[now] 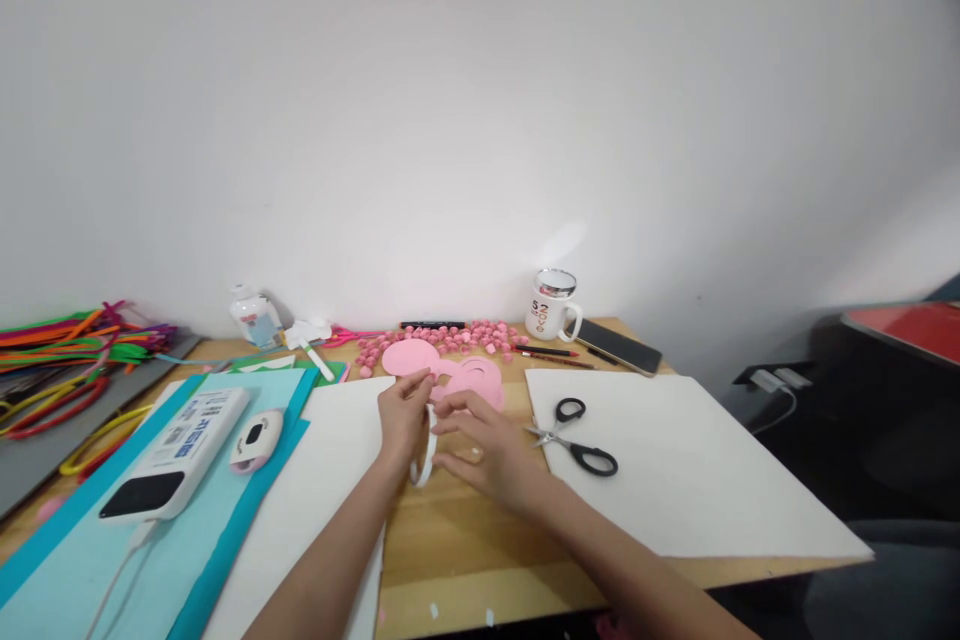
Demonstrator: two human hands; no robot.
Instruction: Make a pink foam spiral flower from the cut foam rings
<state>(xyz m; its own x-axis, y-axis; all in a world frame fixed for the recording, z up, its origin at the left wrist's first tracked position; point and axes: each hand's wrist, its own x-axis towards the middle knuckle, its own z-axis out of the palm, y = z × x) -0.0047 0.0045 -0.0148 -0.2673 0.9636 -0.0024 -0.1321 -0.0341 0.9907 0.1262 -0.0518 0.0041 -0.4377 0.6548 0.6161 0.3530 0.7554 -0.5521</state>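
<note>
My left hand (405, 418) is closed, its fingers pinching the upper part of a thin white ring (426, 460), which looks like a roll of tape, held upright over the table. Just to its right, my right hand (491, 450) has thumb and fingers apart, the fingertips close to the ring's edge; whether they touch it I cannot tell. Behind both hands lie pink paper circles (411, 356), some overlapping and one with a ring-shaped cut. Black-handled scissors (574, 440) lie spread on a white sheet (697, 470) at the right.
Pink pompoms (480, 335), a white mug (551, 310), pencils (551, 352) and a phone (622, 347) lie along the wall. At the left are a white bottle (255, 318), a power bank (176, 455) on blue paper (225, 540), and colourful pipe cleaners (82, 340).
</note>
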